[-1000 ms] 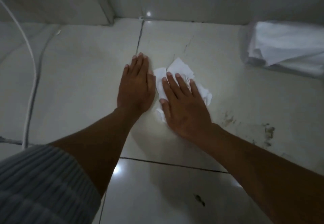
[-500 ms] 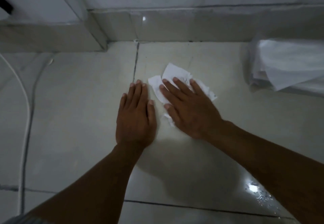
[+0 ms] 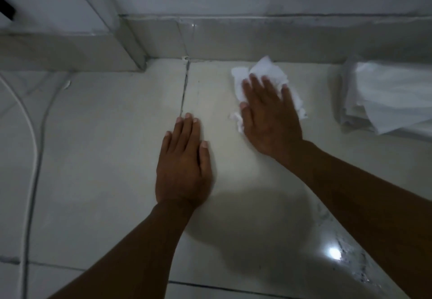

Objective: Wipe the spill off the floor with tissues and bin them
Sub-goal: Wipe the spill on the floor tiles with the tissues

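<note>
Flat-handed contact defines the grip at this stage: the right hand (image 3: 271, 116) lies palm down with straight fingers pressing the tissues (image 3: 264, 74) against the floor (image 3: 105, 135), and nothing is curled round or pinched. That wad sits close to the far edge of the floor, just short of the skirting (image 3: 257, 39), with the right hand covering its near half. The left hand (image 3: 184, 160) rests flat and empty on the floor near the centre, beside the dark tile joint (image 3: 184, 93), and appears to serve as a brace only. A pale plastic bag or sheet (image 3: 385, 102) lies at the far right edge of the floor, near the tissues but apart from them; whether it is the bin liner cannot be determined. A white cable (image 3: 32, 135) runs along the left edge. Wet glare and droplets (image 3: 350, 261) remain at the near right corner of the floor, so wiping is judged to be partly complete. Remaining work: clear that wet patch, gather the tissues, and bin them. No bin is visible.
</note>
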